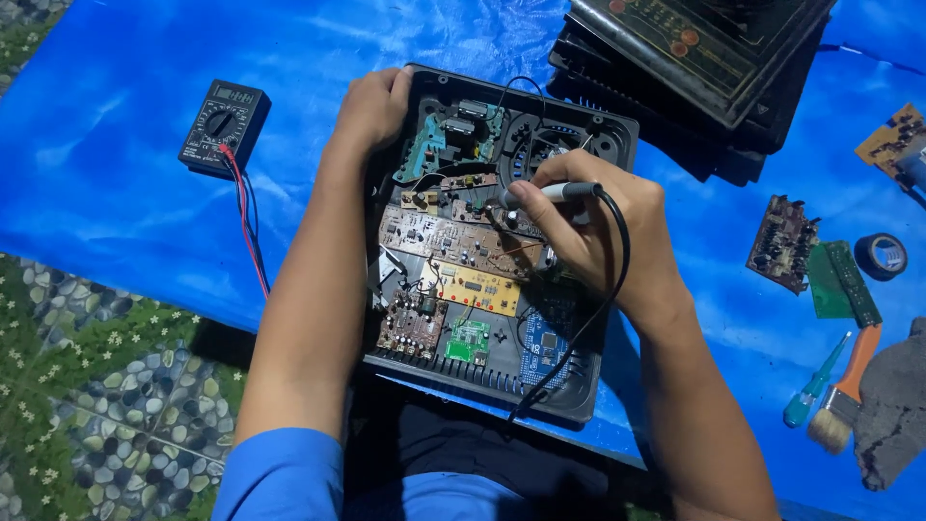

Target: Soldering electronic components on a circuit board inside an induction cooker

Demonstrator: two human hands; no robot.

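Sleeve (280, 478) low. Right hand (598, 232) pinches iron (564, 191) on board (453, 246); left hand (371, 106) grips case (579, 396) corner. Slip could burn nearby parts. Meter (224, 125) beyond left hand.

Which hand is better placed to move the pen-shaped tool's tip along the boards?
Probably the right hand: it holds the corded tool over the circuit boards. The left hand grips the black casing corner.

Between your hands lies the open appliance case (502, 241), its circuit boards (453, 246) inside it. Left of your left hand (371, 106) sits the multimeter (224, 125), on the tarp (116, 193). Right of your right hand (588, 232) lie loose boards (783, 243), a tape roll (881, 256), a screwdriver (810, 391) and a brush (844, 396); a stack of cases (704, 68) lies beyond it.
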